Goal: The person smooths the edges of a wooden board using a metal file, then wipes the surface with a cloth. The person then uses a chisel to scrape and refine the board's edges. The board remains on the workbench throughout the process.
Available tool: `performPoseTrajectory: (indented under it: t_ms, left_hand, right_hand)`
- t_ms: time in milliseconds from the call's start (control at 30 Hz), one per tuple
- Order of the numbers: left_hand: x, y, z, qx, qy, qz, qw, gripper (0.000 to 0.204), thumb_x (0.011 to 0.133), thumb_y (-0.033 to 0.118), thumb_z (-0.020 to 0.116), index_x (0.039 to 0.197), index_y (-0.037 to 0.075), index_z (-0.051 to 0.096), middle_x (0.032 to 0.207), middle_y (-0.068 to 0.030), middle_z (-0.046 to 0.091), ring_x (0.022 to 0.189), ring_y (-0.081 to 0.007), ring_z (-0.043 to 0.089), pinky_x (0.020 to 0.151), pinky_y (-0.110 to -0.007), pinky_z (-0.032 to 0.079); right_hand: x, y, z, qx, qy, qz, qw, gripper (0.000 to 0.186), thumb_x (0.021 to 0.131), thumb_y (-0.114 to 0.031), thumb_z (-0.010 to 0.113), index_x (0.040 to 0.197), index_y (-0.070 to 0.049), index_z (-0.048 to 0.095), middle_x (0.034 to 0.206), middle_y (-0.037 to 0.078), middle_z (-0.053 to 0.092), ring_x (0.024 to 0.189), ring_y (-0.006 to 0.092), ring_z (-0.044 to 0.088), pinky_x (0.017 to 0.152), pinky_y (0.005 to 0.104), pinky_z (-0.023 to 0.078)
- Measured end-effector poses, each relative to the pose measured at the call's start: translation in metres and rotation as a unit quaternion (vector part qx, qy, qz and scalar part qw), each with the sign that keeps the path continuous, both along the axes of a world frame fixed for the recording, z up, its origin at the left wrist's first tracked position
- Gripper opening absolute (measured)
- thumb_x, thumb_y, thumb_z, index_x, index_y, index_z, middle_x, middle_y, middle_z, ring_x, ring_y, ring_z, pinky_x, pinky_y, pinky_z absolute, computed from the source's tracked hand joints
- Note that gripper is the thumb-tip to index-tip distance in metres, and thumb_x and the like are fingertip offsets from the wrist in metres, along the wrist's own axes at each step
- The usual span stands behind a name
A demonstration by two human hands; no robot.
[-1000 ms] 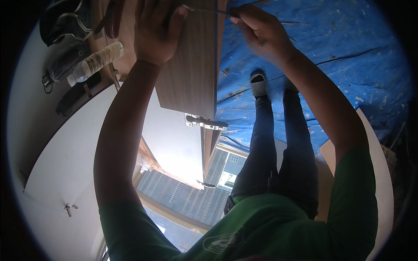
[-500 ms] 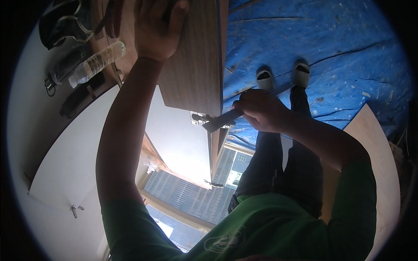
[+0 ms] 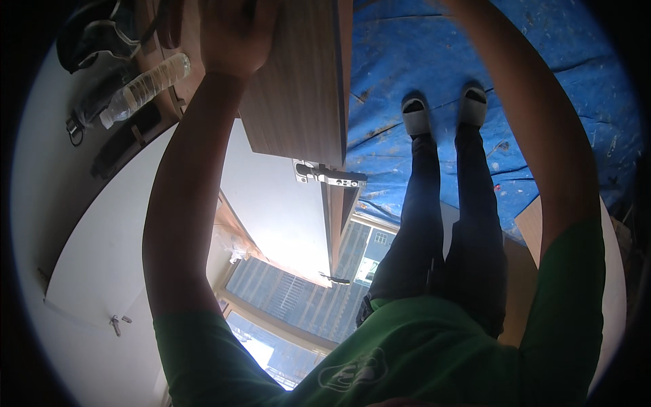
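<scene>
My left hand (image 3: 234, 41) rests against a brown wood-grain panel (image 3: 295, 95), fingers apart and running past the top edge of the picture. A metal hinge (image 3: 329, 176) sits at the panel's lower end, beside a white board (image 3: 271, 203). My right forearm reaches up over the blue sheeting, its hand cut off by the upper edge, so I cannot see what it holds. A clear plastic bottle (image 3: 146, 88) lies to the left of my left hand.
Dark goggles or a mask (image 3: 95, 41) and a dark flask (image 3: 95, 105) are at the upper left. Blue sheeting (image 3: 522, 74) covers the floor under my sandalled feet. Large white boards (image 3: 102, 224) fill the left side, with small metal fittings (image 3: 116, 324). Another board (image 3: 527, 217) stands at the right.
My right hand, which held a flat dark strip near the hinge half a second ago, has swung up out of view. My left hand stays on the panel, slightly shifted in the picture.
</scene>
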State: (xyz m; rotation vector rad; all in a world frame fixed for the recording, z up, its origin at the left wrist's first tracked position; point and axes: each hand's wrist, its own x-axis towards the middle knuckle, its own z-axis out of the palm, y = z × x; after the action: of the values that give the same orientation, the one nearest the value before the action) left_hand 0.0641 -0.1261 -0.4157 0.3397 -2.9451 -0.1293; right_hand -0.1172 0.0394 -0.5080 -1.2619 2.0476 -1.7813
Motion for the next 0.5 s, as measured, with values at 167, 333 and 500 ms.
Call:
performPoseTrajectory:
  t_ms: [167,333,500]
  left_hand:
    - [0.000,0.000,-0.002,-0.002,0.015,0.003,1.000,0.064,0.106,0.046,0.050,0.144,-0.005,0.057,0.154,-0.0349,0.045,0.145,-0.0501,0.040,0.123,-0.050,0.029]
    - [-0.002,0.004,0.002,-0.012,0.002,-0.001,1.000,0.064,0.106,0.047,0.051,0.144,-0.004,0.057,0.154,-0.0329,0.046,0.145,-0.0485,0.041,0.123,-0.050,0.030]
    - [0.002,0.000,-0.005,-0.026,0.018,0.004,0.999,0.063,0.106,0.046,0.052,0.145,-0.003,0.057,0.154,-0.0321,0.047,0.146,-0.0474,0.040,0.123,-0.049,0.029]
  right_hand:
    - [0.100,0.070,-0.017,-0.010,-0.004,0.124,0.992,0.023,0.099,-0.006,0.068,0.122,-0.002,0.066,0.086,0.007,0.064,0.071,0.0162,0.061,0.065,0.0333,0.050]
    - [0.204,0.138,0.009,0.057,0.010,0.226,0.972,0.039,0.076,-0.005,0.084,0.111,-0.010,0.066,0.095,0.005,0.068,0.086,0.0219,0.065,0.073,0.0349,0.055]
    - [0.195,0.156,0.019,0.050,-0.049,0.223,0.972,0.034,0.080,-0.005,0.082,0.110,-0.006,0.067,0.093,0.007,0.067,0.083,0.0231,0.065,0.076,0.0376,0.055]
